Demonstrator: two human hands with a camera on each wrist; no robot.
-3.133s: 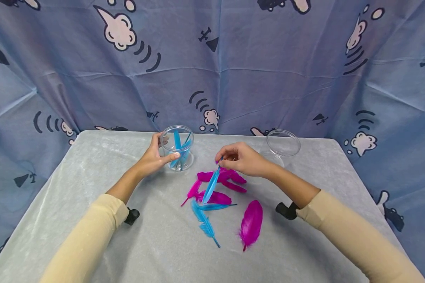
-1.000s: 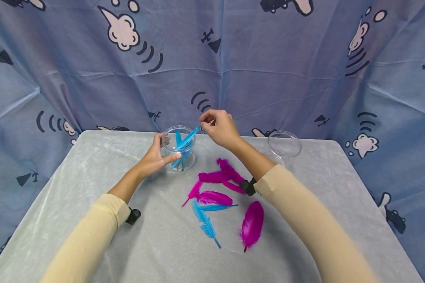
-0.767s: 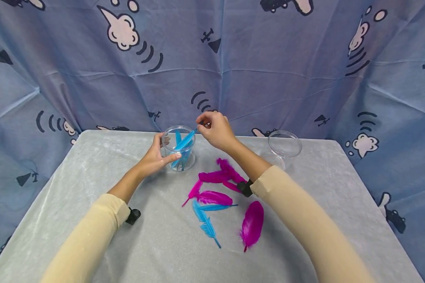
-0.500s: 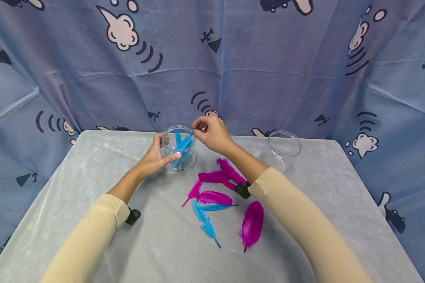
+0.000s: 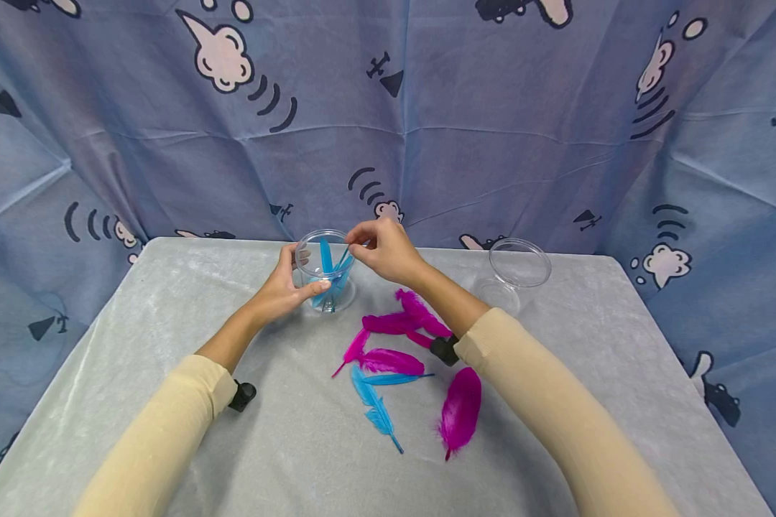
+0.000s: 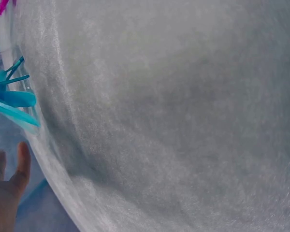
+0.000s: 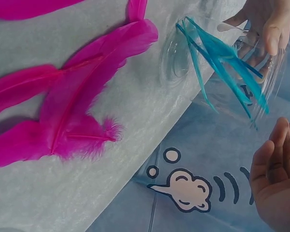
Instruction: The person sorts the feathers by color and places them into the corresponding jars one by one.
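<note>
My left hand [image 5: 281,291] grips a clear plastic jar [image 5: 306,276] at the table's far side, thumb on the near wall and fingers round the back. Several blue feathers [image 5: 326,255] stand inside it, some quills angled toward the rim. Just right of the jar's mouth is my right hand [image 5: 388,251], fingers loosely bent. In the right wrist view its fingertips [image 7: 280,128] sit apart from the feathers, with nothing seen between them. Two loose blue feathers [image 5: 376,408] lie mid-table. Beside them are several magenta feathers [image 5: 391,361], with a larger single magenta feather [image 5: 462,409] to the right.
A second clear jar [image 5: 519,286] stands at the far right of the cloth-covered table [image 5: 284,445], behind my right forearm. A patterned blue curtain [image 5: 453,172] hangs right behind the table's far edge. Black wrist cameras [image 5: 242,396] are strapped to both forearms.
My right hand picked a blue feather from the pile, carried it left to the jar and lowered it in. Its fingers have let go. The left hand keeps holding the jar.
</note>
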